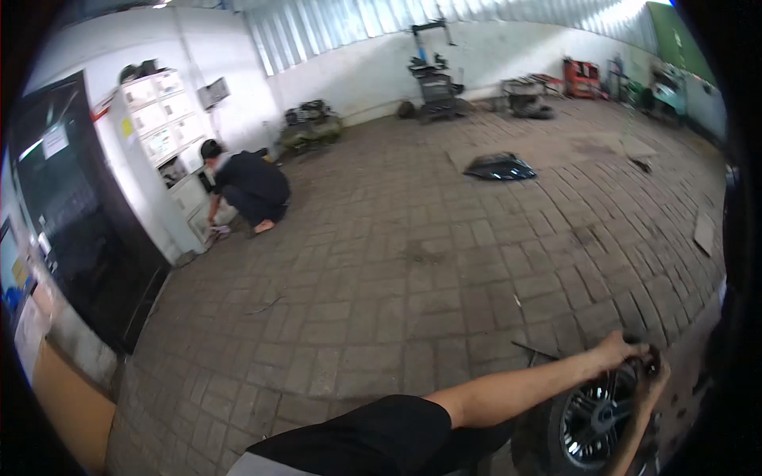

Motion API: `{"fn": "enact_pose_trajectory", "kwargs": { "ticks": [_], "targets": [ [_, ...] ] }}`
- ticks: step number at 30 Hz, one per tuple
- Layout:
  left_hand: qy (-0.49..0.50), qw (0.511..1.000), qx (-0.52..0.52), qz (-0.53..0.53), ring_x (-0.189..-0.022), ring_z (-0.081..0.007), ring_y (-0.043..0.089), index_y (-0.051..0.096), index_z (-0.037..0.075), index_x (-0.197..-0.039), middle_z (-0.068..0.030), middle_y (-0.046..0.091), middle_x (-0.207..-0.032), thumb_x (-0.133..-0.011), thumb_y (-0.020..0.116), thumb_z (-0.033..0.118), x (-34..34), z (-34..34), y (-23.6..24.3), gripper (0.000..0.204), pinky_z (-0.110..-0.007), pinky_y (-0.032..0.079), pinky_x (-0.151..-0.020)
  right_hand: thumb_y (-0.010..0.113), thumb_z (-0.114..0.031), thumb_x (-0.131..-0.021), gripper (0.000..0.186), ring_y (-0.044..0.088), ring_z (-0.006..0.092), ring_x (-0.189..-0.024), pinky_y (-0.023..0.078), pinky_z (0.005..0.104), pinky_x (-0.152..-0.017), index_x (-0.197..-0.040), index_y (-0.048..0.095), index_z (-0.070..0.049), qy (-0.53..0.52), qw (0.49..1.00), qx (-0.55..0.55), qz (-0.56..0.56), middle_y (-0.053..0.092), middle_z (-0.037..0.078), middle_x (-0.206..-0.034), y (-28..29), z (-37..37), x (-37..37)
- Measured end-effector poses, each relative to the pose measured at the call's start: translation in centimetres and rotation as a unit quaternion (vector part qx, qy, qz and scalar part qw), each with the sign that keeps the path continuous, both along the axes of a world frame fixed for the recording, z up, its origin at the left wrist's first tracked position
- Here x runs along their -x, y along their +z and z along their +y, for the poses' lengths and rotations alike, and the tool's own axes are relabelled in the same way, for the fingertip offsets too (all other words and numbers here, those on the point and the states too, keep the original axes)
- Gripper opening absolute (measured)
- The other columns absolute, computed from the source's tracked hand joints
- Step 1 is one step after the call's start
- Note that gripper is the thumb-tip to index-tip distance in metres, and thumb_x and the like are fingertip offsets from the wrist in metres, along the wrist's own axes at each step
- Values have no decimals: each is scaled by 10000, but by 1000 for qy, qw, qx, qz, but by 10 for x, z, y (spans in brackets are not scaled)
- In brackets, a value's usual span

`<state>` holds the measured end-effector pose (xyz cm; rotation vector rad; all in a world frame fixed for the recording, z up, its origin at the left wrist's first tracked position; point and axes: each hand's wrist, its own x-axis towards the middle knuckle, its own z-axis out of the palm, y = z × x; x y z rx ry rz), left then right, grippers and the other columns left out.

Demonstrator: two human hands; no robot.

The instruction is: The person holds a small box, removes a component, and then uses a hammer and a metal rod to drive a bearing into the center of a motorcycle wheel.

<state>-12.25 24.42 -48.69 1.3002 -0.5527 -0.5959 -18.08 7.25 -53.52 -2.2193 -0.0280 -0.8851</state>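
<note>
The black rubber tyre on its dark multi-spoke alloy wheel (597,419) stands upright on the brick paving at the lower right of my view, its face turned towards me. The thin spokes shine silver at their edges around a dark hub. My left hand (623,349) lies over the top of the tread and my right hand (656,373) grips it just beside; the wheel's lower part is cut off by the edge

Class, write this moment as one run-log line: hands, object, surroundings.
left hand: on top of wheel | right hand: on wheel | wheel: upright on brick floor | background: person crouching by white cabinet
</note>
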Motion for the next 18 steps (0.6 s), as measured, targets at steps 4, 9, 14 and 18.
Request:
{"fn": "enact_pose_trajectory", "kwargs": {
  "ticks": [4, 9, 14, 18],
  "targets": [
    [-24, 995, -87, -28, -964, -214, 556, 569, -34, -1092, -143, 607, -1046, -751, 673, 434, -13, 2, 1, 589, -343, 443, -836, 681, -77, -692, 268, 621, 285, -810, 477, 355, -730, -940, 632, 12, -68, 997, 38, 18, 642, 172, -884, 30, 26, 11],
    [-86, 959, -220, -155, -883, -213, 596, 605, -36, -1009, -145, 644, -940, -789, 611, 456, -36, -5, -3, 539, -332, 456, -791, 676, -145, -715, 244, 591, 354, -798, 467, 389, -695, -894, 614, 8, -75, 987, 143, -4, 627, 176, -857, 60, 5, 33],
    [-245, 871, -287, -315, -939, -275, 584, 567, -26, -1023, -185, 615, -968, -758, 670, 308, -20, -49, -82, 439, -348, 435, -840, 668, -191, -727, 275, 581, 361, -776, 465, 402, -683, -919, 595, -8, -130, 979, 86, 131, 611, 190, -819, 50, -50, 141],
    [-390, 718, -353, -456, -1128, -374, 439, 440, 11, -1222, -253, 458, -1186, -694, 696, 411, 28, -38, -154, 710, -404, 369, -954, 660, -243, -739, 286, 560, 347, -858, 448, 422, -745, -927, 598, -37, -125, 929, 83, 337, 578, 161, -894, -47, -37, 270]
  ]
}}
